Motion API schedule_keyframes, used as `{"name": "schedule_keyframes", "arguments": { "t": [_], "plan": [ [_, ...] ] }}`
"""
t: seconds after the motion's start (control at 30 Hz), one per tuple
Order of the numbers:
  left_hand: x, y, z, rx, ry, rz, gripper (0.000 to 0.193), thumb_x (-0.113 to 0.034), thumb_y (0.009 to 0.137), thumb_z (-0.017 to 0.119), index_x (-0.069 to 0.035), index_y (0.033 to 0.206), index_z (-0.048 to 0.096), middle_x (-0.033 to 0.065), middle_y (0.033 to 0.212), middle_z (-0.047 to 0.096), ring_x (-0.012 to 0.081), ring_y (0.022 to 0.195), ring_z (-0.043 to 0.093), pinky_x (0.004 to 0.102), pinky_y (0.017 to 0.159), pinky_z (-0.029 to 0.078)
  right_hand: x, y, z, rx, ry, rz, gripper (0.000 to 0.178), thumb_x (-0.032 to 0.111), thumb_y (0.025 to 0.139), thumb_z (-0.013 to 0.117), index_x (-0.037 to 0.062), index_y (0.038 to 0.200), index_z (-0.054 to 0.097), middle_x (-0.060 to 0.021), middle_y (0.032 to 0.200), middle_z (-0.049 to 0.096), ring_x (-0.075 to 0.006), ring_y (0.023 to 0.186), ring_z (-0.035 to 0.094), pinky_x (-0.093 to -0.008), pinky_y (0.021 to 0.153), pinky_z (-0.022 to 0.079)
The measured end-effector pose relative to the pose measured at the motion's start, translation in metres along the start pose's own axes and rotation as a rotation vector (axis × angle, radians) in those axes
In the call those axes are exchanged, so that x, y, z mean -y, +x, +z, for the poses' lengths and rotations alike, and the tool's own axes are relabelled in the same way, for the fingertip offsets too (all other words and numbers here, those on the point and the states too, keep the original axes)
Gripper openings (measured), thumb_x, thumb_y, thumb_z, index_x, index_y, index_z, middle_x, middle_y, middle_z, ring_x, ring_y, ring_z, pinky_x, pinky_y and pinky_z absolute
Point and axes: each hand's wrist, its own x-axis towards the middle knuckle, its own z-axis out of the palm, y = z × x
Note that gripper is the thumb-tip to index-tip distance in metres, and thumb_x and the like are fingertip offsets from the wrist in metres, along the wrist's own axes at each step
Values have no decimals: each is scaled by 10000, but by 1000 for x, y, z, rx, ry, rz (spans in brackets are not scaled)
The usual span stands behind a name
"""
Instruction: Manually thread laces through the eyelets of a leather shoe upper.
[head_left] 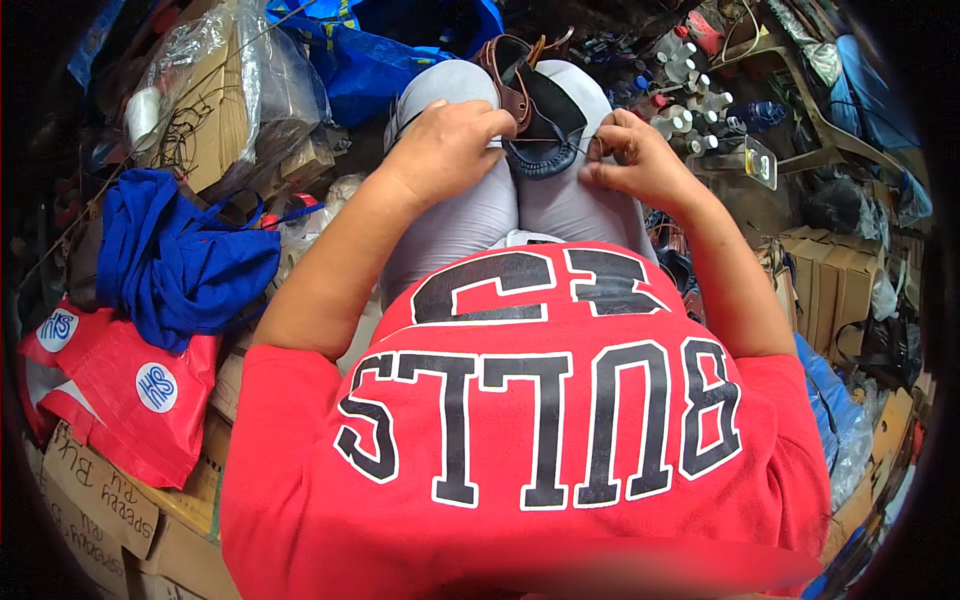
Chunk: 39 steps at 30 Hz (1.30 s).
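Note:
A dark shoe (541,160) with a rounded, stitched-looking toe and a brown leather upper part (510,95) is held between my knees. At the brown leather's left edge, my left hand (450,143) is closed, its fingertips against or just beside the shoe; whether it grips the leather or a thread is hidden. To the right of the toe, my right hand (643,158) has its fingers curled in a pinch. A thin dark thread (583,148) appears to run from the shoe to these fingers.
Several plastic bottles (690,110) crowd beyond my right knee. At the left lie a blue cloth bag (180,265), a red plastic package (130,380) and plastic-wrapped cardboard (215,110). A large blue bag (370,65) sits ahead. Cardboard boxes (825,280) stand at the right.

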Motion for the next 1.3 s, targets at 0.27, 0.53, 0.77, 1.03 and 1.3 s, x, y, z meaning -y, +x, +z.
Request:
{"name": "schedule_keyframes", "arguments": {
  "t": [0.27,0.53,0.77,1.03,1.3],
  "plan": [
    [1,17,-5,-432,-1051,-109,294,-273,939,498,-20,871,632,116,859,647,253,838,621,341,780,467,-34,22,-43,-679,1310,121,411,392,961,396,69,1175,533,-78,1058,637,-193,993,574,-339,757,410],
    [-3,29,-3,-313,-2022,-391,475,-387,992,316,-110,612,384,10,552,359,157,512,377,349,680,403,14,4,-9,-167,66,43,308,324,918,497,69,920,670,-86,620,580,-220,599,550,-340,654,447],
    [20,18,-12,-228,-1906,-544,454,-338,991,352,-142,582,331,-30,506,260,102,423,214,301,609,360,29,-23,-10,-52,-597,-212,273,241,856,544,54,658,534,-147,600,562,-336,595,554,-405,615,392],
    [10,24,8,-352,-2109,-562,398,-328,971,412,-133,627,366,-27,506,263,102,444,226,293,538,323,-5,-28,-3,-175,-536,-192,231,213,860,545,70,679,535,-104,643,598,-327,634,556,-401,696,348],
    [63,-35,-44,166,-679,-502,270,-300,817,623,-80,969,659,-23,837,614,46,679,486,197,538,358,-52,-51,-47,-163,865,477,348,210,873,585,49,1181,563,-48,1115,598,-160,992,544,-255,804,422]
  ]
}}
